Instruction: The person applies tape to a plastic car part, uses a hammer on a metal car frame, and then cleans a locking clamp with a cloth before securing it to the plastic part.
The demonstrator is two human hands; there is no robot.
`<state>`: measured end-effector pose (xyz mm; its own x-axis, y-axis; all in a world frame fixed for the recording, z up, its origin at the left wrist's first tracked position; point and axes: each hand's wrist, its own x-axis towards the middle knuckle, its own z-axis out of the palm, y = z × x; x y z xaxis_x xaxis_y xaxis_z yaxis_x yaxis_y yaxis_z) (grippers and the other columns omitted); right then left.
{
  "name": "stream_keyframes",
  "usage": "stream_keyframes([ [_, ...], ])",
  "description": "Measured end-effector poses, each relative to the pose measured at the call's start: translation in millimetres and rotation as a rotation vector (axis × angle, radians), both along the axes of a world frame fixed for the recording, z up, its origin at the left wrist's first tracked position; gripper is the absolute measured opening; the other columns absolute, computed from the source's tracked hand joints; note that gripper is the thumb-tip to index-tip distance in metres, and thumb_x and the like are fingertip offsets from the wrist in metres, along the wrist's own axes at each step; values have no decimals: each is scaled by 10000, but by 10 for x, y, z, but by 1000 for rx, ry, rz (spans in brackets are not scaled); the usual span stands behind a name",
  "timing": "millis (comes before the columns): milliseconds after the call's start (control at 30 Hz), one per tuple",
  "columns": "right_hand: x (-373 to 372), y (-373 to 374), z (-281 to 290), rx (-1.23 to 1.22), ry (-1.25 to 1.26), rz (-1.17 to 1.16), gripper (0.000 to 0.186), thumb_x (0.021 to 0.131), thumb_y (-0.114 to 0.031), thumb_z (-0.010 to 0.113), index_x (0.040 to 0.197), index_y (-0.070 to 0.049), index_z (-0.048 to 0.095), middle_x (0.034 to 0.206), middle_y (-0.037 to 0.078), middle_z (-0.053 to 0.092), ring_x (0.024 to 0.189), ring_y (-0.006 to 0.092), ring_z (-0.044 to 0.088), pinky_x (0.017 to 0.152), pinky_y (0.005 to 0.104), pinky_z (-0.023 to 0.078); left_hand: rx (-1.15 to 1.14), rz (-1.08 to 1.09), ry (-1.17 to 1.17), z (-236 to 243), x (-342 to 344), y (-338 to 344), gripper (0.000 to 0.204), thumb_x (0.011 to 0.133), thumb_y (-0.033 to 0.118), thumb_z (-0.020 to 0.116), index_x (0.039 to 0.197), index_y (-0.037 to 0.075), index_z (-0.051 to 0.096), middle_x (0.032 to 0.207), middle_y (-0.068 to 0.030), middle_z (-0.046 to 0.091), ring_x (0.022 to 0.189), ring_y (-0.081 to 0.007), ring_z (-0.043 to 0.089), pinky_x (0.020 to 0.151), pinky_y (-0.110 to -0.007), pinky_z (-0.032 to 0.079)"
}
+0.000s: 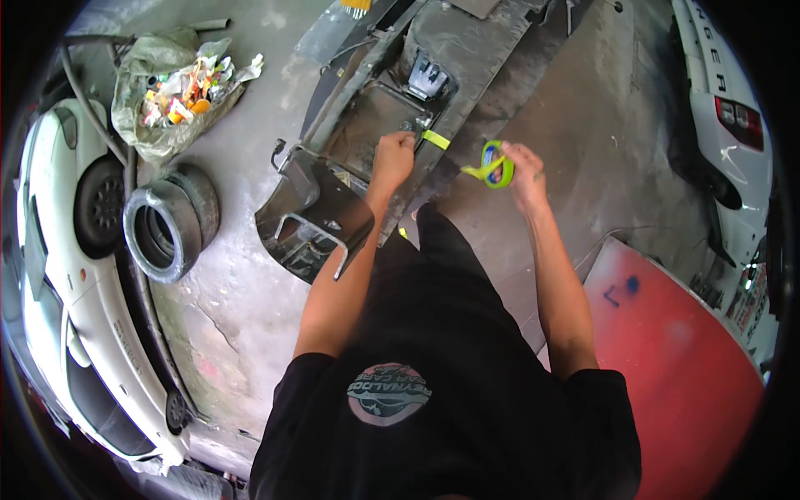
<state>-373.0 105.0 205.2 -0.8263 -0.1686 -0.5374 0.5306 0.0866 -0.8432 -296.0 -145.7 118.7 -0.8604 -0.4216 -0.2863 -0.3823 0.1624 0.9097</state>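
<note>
My right hand [523, 171] grips a roll of yellow-green tape [490, 163], held out to the right of a long dark vehicle part. A loose end of tape sticks out from the roll's left side. My left hand [393, 158] is closed over the long dark part [475, 62], its fingertips beside a small metal fitting. Whatever those fingers pinch, if anything, is hidden. Just right of them, a short strip of yellow-green tape [435, 139] lies across the part's edge. A dark curved piece with a bent metal rod [312, 218] sits beside my left forearm.
Two tyres [162, 232] and an open sack of rubbish [133, 108] lie on the floor at left, near a white car [87, 308]. At right stand another white vehicle [733, 158] and a red panel [667, 358]. A yellow glove-like item [357, 7] shows at the top.
</note>
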Motion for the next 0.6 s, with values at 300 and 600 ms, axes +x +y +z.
stream_keyframes([
  [300, 376, 211, -285, 51, -115, 42, 153, 926, -163, 732, 903, -22, 680, 728, 34, 639, 609, 120, 612, 581, 278, 466, 485, 61, -221, -191, -375, 8, 91, 804, 70, 804, 796, -16, 776, 717, -74, 720, 628, -141, 629, 594, -331, 490],
  [600, 349, -15, -336, 68, -124, 174, 164, 932, -174, 729, 941, -14, 692, 802, 34, 653, 627, 115, 626, 575, 268, 459, 285, -4, -111, -365, -284, 83, 115, 922, 117, 682, 900, 15, 730, 831, -50, 705, 755, -116, 626, 671, -289, 480],
])
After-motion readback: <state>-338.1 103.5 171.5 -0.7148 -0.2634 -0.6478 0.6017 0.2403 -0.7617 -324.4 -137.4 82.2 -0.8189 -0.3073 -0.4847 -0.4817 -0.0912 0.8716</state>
